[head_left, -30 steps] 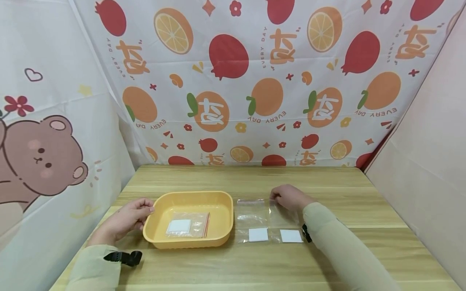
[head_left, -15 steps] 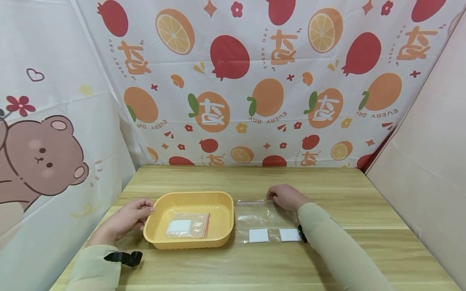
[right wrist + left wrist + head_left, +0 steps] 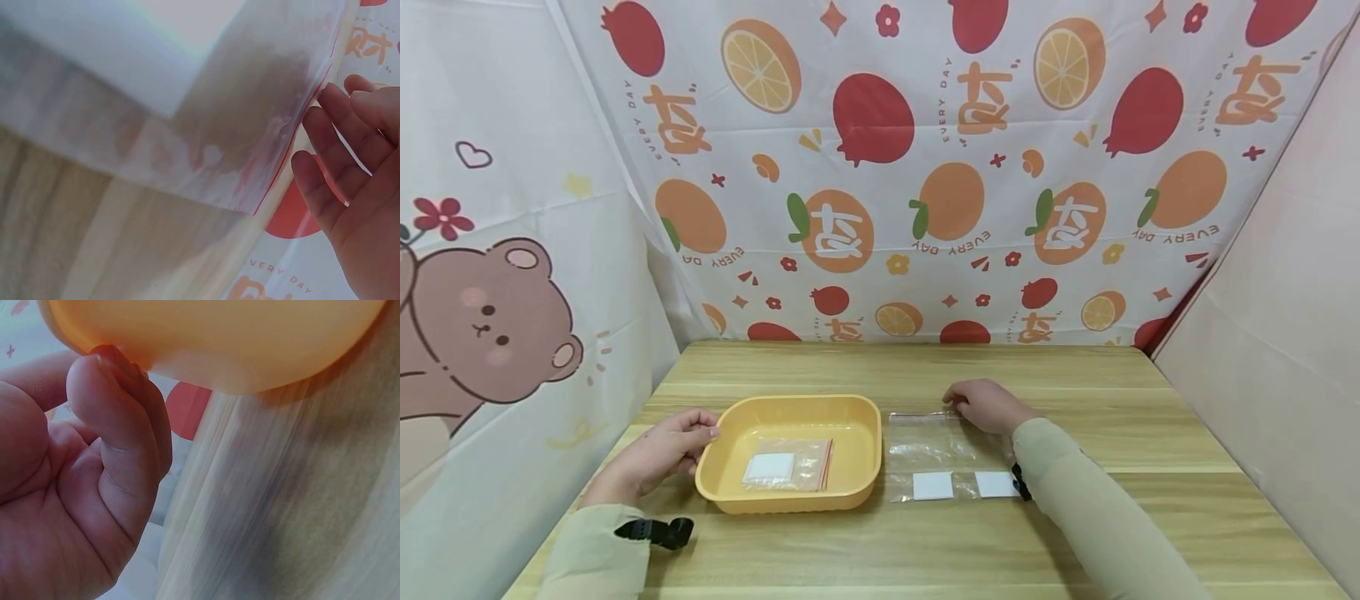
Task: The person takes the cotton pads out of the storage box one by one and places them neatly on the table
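A wood-grain table [image 3: 820,558] bears a yellow tray [image 3: 790,502]; beside that, two clear bags [image 3: 919,454].

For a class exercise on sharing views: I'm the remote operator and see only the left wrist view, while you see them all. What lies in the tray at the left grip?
Observer: At least one clear bag with a white piece in it lies in the yellow tray.
Operator: And what is beside the tray, on its right?
Observer: Two more clear bags lie there side by side, each with a white piece.
Operator: Where is the right grip?
Observer: At the far edge of the rightmost bag.
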The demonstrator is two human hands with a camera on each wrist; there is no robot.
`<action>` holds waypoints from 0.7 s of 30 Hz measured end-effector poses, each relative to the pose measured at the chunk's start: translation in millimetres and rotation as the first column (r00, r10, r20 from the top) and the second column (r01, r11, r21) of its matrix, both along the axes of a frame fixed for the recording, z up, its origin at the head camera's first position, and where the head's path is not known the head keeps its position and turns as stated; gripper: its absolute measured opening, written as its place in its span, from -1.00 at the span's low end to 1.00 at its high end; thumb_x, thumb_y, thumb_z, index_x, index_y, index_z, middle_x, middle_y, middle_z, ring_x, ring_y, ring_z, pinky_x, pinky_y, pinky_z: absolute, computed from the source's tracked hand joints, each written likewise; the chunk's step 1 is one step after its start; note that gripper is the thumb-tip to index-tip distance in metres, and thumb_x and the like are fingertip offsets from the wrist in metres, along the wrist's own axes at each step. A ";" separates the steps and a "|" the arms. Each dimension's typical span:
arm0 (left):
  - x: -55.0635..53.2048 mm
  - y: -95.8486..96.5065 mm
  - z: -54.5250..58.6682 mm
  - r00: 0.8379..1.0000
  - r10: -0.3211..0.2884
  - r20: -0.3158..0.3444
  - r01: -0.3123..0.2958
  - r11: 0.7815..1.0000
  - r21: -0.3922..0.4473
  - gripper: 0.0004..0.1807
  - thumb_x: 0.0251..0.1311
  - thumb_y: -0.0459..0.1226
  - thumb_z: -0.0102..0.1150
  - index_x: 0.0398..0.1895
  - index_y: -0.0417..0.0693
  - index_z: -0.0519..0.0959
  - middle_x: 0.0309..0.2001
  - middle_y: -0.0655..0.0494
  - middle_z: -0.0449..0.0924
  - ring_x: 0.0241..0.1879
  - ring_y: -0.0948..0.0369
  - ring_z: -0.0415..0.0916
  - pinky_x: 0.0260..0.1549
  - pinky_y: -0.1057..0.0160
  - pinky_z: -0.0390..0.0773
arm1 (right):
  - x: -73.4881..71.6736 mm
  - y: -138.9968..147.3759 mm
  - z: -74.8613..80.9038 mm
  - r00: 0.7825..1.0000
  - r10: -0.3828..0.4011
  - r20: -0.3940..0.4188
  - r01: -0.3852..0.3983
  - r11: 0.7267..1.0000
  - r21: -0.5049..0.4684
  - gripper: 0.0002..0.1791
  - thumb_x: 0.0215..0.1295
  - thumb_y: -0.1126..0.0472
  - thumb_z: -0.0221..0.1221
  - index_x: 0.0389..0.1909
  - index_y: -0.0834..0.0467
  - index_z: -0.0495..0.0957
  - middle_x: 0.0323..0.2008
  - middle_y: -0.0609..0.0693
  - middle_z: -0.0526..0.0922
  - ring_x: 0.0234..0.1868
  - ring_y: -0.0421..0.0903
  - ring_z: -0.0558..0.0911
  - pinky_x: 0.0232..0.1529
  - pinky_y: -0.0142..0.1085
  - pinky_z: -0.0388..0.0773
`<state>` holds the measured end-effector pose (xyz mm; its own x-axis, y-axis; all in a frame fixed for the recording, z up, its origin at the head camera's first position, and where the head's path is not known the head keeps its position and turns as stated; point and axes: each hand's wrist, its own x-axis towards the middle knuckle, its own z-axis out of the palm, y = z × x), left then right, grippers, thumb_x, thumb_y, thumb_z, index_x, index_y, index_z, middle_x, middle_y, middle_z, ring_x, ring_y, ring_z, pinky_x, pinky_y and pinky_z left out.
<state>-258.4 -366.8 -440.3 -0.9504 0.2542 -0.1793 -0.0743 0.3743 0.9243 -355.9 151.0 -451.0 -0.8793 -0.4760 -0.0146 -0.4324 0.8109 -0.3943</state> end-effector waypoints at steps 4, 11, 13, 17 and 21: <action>0.8 0.8 -0.1 1.000 0.010 0.013 -0.010 1.000 -0.005 -0.64 0.57 -0.22 -0.05 0.13 -0.41 0.34 -0.30 -0.07 0.54 -0.44 0.12 0.52 -0.45 0.19 0.64 | 2.5 -0.6 2.0 0.999 0.006 0.039 -0.005 0.999 -0.040 -0.75 0.46 0.34 0.11 -0.01 0.03 0.67 -0.21 -0.20 0.65 -0.12 -0.19 0.58 0.10 -0.12 0.53; 0.9 0.6 -0.7 1.000 0.008 0.011 -0.008 1.000 -0.002 -0.64 0.56 -0.22 -0.04 0.13 -0.41 0.34 -0.31 -0.07 0.53 -0.45 0.13 0.52 -0.46 0.19 0.64 | 4.3 -1.6 0.6 0.998 0.015 0.055 -0.011 0.998 -0.060 -0.76 0.47 0.33 0.11 0.00 0.05 0.67 -0.22 -0.21 0.65 -0.14 -0.21 0.57 0.06 -0.13 0.54; 0.5 0.2 -1.3 1.000 0.005 0.007 -0.005 1.000 0.001 -0.64 0.56 -0.22 -0.04 0.12 -0.41 0.34 -0.31 -0.07 0.53 -0.45 0.13 0.52 -0.46 0.19 0.64 | 5.4 -2.0 1.3 0.998 0.007 0.061 -0.003 0.998 -0.071 -0.76 0.48 0.32 0.10 0.01 0.05 0.67 -0.21 -0.21 0.65 -0.14 -0.21 0.57 0.06 -0.13 0.54; -0.8 -1.1 -2.9 1.000 0.000 0.004 0.000 1.000 0.010 -0.64 0.56 -0.23 -0.04 0.12 -0.41 0.33 -0.30 -0.08 0.53 -0.45 0.13 0.51 -0.46 0.19 0.64 | 9.0 -3.0 7.7 0.995 -0.024 0.093 0.035 0.992 -0.122 -0.74 0.49 0.29 0.10 0.06 0.06 0.65 -0.16 -0.17 0.65 -0.09 -0.18 0.57 0.10 -0.10 0.52; -2.5 -2.8 -4.2 1.000 -0.006 -0.001 0.006 1.000 0.017 -0.65 0.56 -0.24 -0.04 0.12 -0.42 0.32 -0.28 -0.09 0.53 -0.45 0.13 0.51 -0.47 0.19 0.63 | 13.6 -6.2 19.5 0.996 -0.011 0.091 0.026 0.986 -0.165 -0.72 0.50 0.27 0.08 0.12 0.09 0.64 -0.07 -0.13 0.67 0.00 -0.14 0.60 0.13 -0.07 0.52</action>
<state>-261.0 -369.6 -444.5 -0.9491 0.2627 -0.1739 -0.0713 0.3586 0.9308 -342.2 144.7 -431.5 -0.8869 -0.4617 -0.0161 -0.3744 0.7389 -0.5603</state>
